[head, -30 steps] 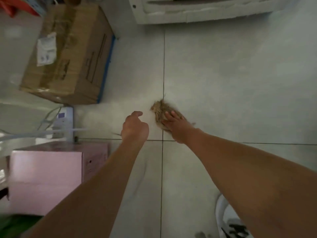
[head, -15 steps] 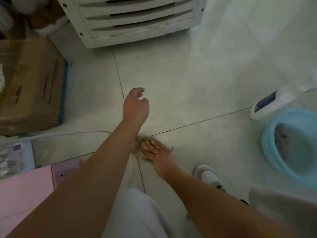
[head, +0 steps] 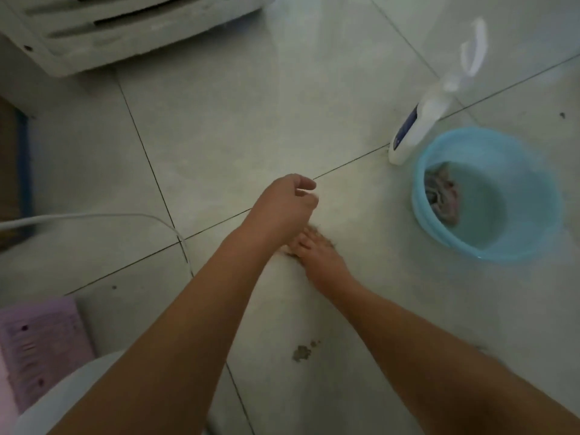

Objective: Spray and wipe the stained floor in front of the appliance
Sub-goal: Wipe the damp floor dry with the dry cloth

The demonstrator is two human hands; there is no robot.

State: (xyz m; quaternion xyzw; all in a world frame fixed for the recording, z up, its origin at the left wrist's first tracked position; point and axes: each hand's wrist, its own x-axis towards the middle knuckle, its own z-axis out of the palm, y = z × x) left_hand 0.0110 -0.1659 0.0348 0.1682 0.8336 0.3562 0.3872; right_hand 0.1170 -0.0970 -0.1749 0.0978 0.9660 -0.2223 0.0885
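Note:
My right hand (head: 317,257) lies flat, fingers straight, pressing a brown rag (head: 323,238) onto the pale tiled floor (head: 251,136). The rag is mostly hidden under the hand and my left wrist. My left hand (head: 287,204) hovers just above and beyond it, fingers loosely curled, holding nothing. A white spray bottle (head: 417,124) stands to the right, beside a blue basin. The white louvred appliance (head: 125,29) sits at the top left. A dark stain (head: 303,353) marks the tile between my forearms.
A blue basin (head: 508,246) with water and a soaked cloth (head: 442,193) stands right of my hands. A white cable (head: 94,216) runs across the floor from the left. A cardboard box (head: 12,171) is at the left edge, a pink box (head: 40,343) at lower left.
The view swung right, bringing the basin and spray bottle into sight. My left hand moved right, crossing over the rag; my right hand stays pressed on the rag.

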